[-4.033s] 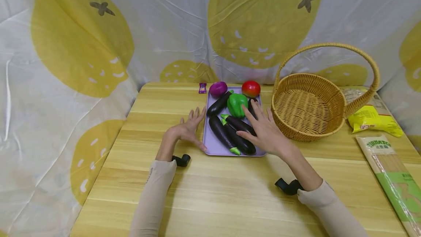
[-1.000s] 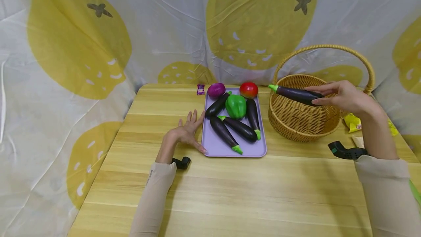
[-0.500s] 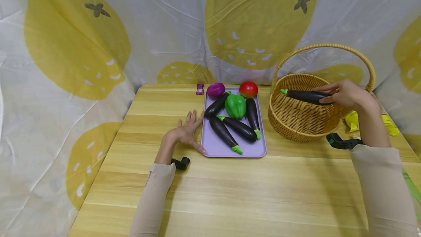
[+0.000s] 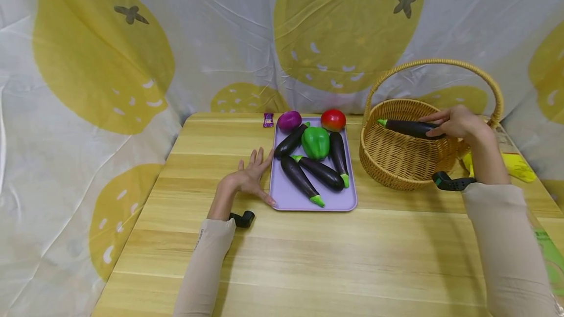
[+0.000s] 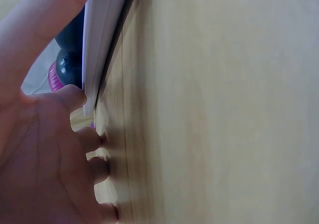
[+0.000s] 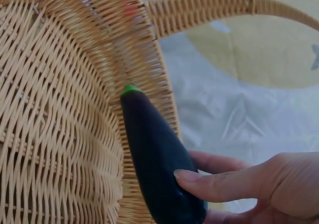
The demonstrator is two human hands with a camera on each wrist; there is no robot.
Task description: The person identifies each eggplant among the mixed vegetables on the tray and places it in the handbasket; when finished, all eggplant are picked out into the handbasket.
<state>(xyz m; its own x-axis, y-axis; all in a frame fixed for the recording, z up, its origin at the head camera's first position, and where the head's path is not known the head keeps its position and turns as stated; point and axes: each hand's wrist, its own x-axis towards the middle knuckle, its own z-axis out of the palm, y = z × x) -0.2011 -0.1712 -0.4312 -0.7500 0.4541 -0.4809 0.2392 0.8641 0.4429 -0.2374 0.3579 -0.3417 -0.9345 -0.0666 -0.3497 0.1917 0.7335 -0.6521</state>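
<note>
Held eggplant [image 4: 405, 127] at wicker basket [image 4: 385, 175]: blunt end partly covered by right hand [image 4: 460, 124]. Right of basket: yellow packet [image 4: 520, 167] partly behind forearm [image 4: 489, 160]; green packet [image 4: 552, 253] cut off.

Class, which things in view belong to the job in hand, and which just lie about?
Apparently in the job: right hand, held eggplant, wicker basket, left hand, lilac tray, perhaps the other eggplants.

Seemingly lying about: purple sachet, yellow bag, green packet, green pepper, onion, red fruit.

No text legible. Left sleeve [image 4: 206, 253]: short line of dark lettering near the wrist, too small to read. Purple packet [image 4: 268, 120]: pale print, also unreadable. Yellow bag [image 4: 520, 166] and green pack [image 4: 550, 251]: partly hidden, nothing readable.
</note>
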